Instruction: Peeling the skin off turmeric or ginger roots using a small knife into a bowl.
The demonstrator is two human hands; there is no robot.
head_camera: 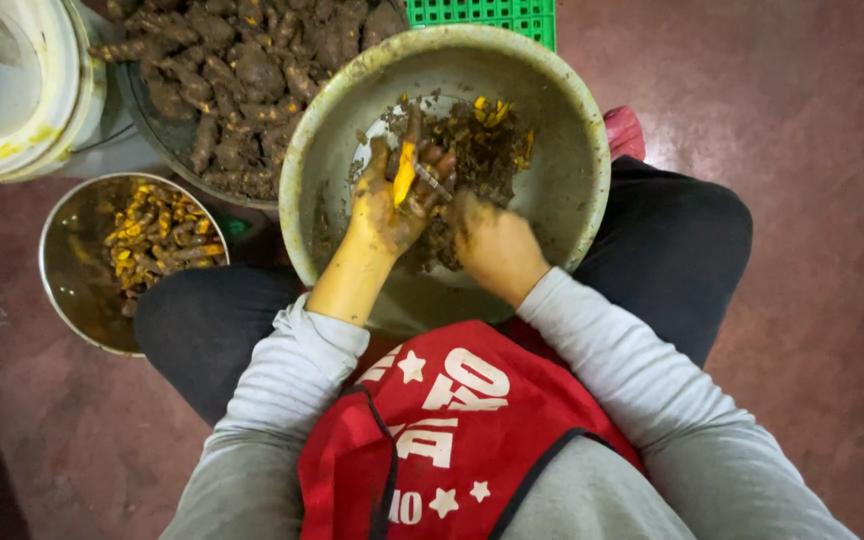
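Peeling of a yellow root (404,172) over the large metal bowl (572,130) held on the lap: left hand (384,212) grasps the root, fingers curled round it; right hand (492,245) is clenched on a small blade (434,182) laid against it. Short, shallow strokes away from the thumb should waste least flesh. Left of the bowl, a smaller bowl (62,290) holds peeled pieces; above-left lie unpeeled roots (242,70). Below it, a red apron (452,430) bears white stars and lettering.

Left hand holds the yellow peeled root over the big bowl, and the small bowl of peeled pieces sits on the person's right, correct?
Not quite. The head view shows the small bowl of peeled pieces on the person's left. The left hand does hold the yellow peeled root over the big bowl.
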